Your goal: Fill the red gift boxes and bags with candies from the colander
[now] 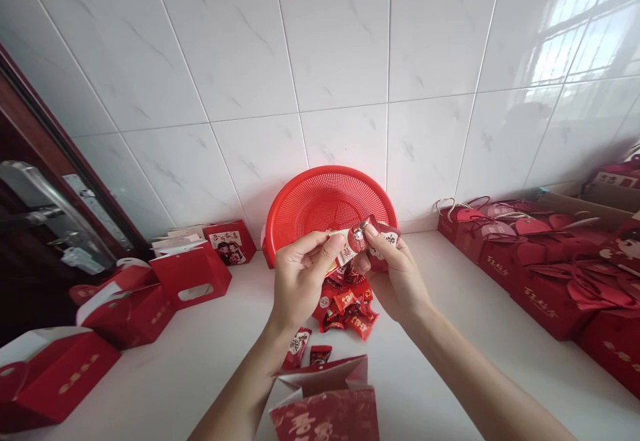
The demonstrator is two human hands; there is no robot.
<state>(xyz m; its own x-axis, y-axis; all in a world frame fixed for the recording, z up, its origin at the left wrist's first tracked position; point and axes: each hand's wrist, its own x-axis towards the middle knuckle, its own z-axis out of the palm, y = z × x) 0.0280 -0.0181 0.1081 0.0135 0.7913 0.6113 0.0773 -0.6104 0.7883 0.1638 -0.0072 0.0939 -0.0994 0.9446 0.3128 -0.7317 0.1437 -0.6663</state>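
Left hand (299, 279): fingers clamped on a pale packet (347, 251).
Right hand (397, 273): fingers clamped on a red packet (390, 235).
Packets: held up between the hands, before the basket (325, 191).
Candies (356, 305): piled beneath the hands.
Bag (327, 417): open-topped, nearer than the candies.

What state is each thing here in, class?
Left hand: pinching a cream printed packet.
Right hand: pinching a dark-red packet.
Round red plastic basket: open, mouth facing the camera.
Dark-red printed paper container in front: top open.
Small red wrapped sweets: loosely heaped.
Red cardboard box with cut-out window: open, flaps raised.
Red cardboard boxes at right: tops seemingly folded shut.
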